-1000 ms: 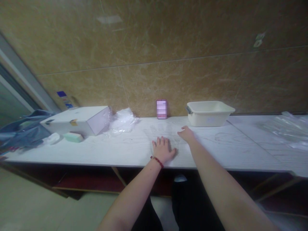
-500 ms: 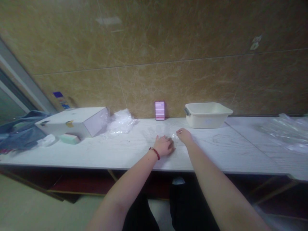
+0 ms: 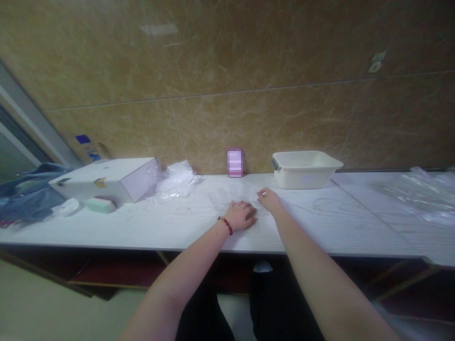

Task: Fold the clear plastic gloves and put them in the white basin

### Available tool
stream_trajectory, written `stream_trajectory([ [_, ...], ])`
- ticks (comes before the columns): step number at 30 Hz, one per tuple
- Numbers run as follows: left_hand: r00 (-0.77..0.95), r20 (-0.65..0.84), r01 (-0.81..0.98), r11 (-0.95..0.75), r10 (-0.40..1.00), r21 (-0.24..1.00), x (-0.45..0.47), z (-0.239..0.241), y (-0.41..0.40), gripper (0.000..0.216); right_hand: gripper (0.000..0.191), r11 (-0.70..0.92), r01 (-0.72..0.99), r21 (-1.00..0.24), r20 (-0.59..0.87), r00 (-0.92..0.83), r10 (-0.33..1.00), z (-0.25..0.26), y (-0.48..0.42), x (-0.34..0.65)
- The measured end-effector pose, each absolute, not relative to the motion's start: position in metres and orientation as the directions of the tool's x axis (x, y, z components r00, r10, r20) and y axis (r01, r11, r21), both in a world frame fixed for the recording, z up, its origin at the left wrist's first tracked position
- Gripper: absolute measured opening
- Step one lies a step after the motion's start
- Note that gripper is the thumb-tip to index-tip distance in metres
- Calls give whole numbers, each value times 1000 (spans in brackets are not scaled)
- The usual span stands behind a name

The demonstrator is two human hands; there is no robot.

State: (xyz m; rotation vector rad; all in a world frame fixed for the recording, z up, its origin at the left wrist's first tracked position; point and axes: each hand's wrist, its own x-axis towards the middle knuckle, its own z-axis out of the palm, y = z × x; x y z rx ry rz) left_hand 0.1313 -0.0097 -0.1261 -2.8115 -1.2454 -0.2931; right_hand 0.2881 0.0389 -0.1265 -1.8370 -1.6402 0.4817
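My left hand (image 3: 241, 215), with a red beaded bracelet (image 3: 226, 225) at the wrist, lies palm down with fingers spread. Under and ahead of it is a faint, see-through plastic sheet or bag (image 3: 227, 193), flat on the white tabletop (image 3: 142, 227). Just to the right, my right hand (image 3: 269, 199) is closed in a pinch above the sheet's right side. Something small and whitish shows at its fingertips, too small to name. Whether those fingers also grip the clear plastic cannot be made out.
A cream plastic basin (image 3: 305, 170) with a grey handle stands behind my right hand. A blurred-out phone-like object (image 3: 235, 163) leans on the wall. To the left are a white box (image 3: 106, 180), crumpled clear plastic (image 3: 179, 179) and a pale green block (image 3: 100, 204). More clear plastic (image 3: 426, 194) lies right.
My right hand has shifted slightly left, and the shiny bit of plastic by its fingertips no longer shows. The left hand stays spread in nearly the same place.
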Motion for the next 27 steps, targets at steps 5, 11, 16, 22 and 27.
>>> stream_trajectory([
  [5, 651, 217, 739, -673, 727, 36, 130, -131, -12, 38, 31, -87, 772, -630, 89, 182, 979, -141, 48, 293],
  [11, 658, 243, 729, -683, 713, 30, 129, -134, -11, 37, 32, -82, 803, -591, 34, 126, 991, -144, 48, 299],
  [16, 676, 267, 704, -709, 687, 39, 128, -133, -12, 39, 28, -49, 809, -586, 57, 101, 993, -139, 44, 298],
  [22, 529, 351, 733, -625, 772, 269, 126, -126, -2, 33, 24, -56, 836, -547, 54, 101, 993, -131, 37, 296],
  [27, 188, 132, 661, -225, 973, 716, 132, -109, 21, 29, 22, -3, 821, -572, 96, 71, 993, -118, 27, 290],
])
